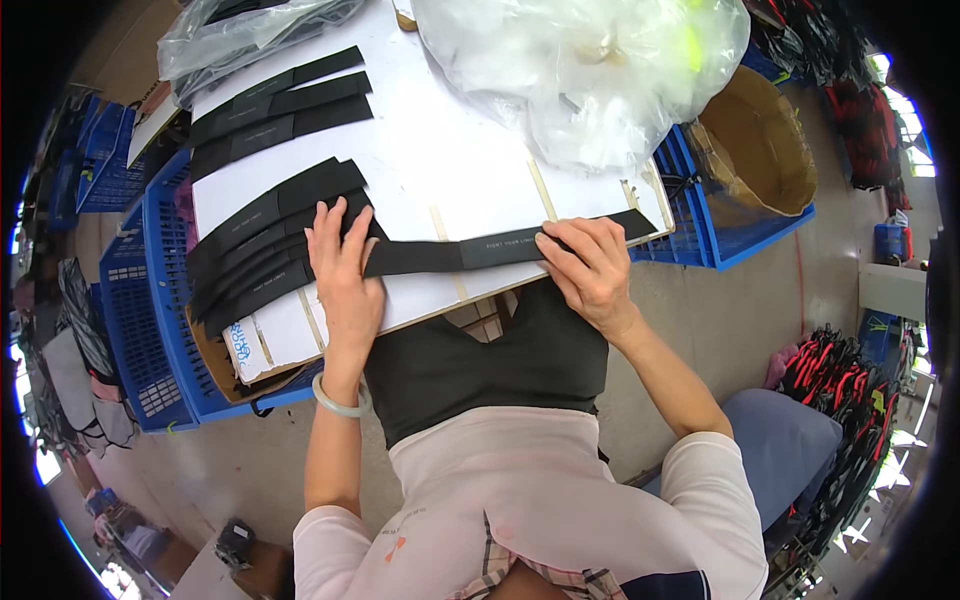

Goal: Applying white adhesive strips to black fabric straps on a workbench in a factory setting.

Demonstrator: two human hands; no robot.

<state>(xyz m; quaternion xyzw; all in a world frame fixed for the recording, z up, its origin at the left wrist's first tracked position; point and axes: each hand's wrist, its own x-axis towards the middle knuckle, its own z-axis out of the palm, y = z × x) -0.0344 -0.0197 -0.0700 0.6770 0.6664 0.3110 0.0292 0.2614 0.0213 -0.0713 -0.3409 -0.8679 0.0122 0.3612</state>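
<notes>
Lying along the lower edge of the white desk (450,190), a single black strip (500,248) reaches from the left hand (345,262) in the center-left of the frame to the right hand (590,270) just right of center. The left hand has its fingers spread, their tips over the right ends of a pile of black strips (265,235), and it hides part of that pile and the single strip's left end. The right hand lies across the strip with its fingers bent (whether it pinches the fabric cannot be told), and the strip's tip shows beyond it near the desk's right corner.

A second group of black strips (280,115) lies overlapping in the upper left. Above it sits a crumpled clear plastic bag (260,45); a far bulkier plastic bag (590,85) covers much of the desk's upper right. Beside that, a brown cardboard container (755,145) stands in a blue crate (715,235), while another blue crate (170,300) flanks the desk on the left. Red-and-black goods (835,400) crowd the right of the frame, next to a blue-gray rounded object (785,440). A pale bracelet (341,398) circles the left wrist.
</notes>
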